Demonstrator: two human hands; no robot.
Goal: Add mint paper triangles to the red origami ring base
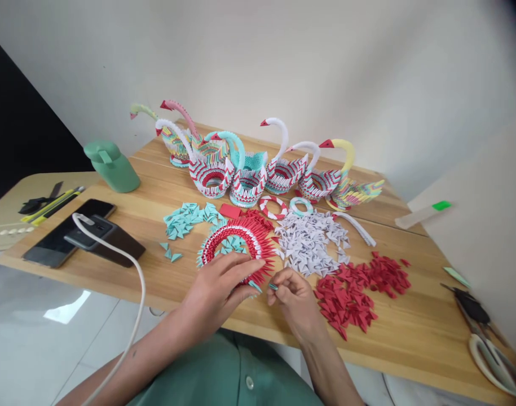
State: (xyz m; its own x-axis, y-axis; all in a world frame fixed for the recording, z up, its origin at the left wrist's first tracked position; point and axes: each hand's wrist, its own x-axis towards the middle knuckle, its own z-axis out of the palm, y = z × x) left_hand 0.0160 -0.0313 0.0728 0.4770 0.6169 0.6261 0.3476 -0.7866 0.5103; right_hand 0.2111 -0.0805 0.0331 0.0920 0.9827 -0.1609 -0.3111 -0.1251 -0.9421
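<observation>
My left hand (226, 282) is closed on the near side of a ring of folded paper pieces (258, 237), with red points outward, a white band and some teal at its left. A teal piece sticks out by the left thumb. Just right of the ring, my right hand (292, 293) pinches a small teal folded paper piece (273, 286), apart from the ring. Loose teal pieces (184, 220) lie beyond to the left, white pieces (311, 239) behind my right hand, and red pieces (346, 296) to its right.
Several folded-paper swans (247, 186) stand along the back. Two small paper rings (273, 207) and a white curved neck (357, 227) lie before them. At left are a green bottle (114, 166), a phone (50, 248) and a black device (109, 239) with a white cable; scissors (486, 344) lie right.
</observation>
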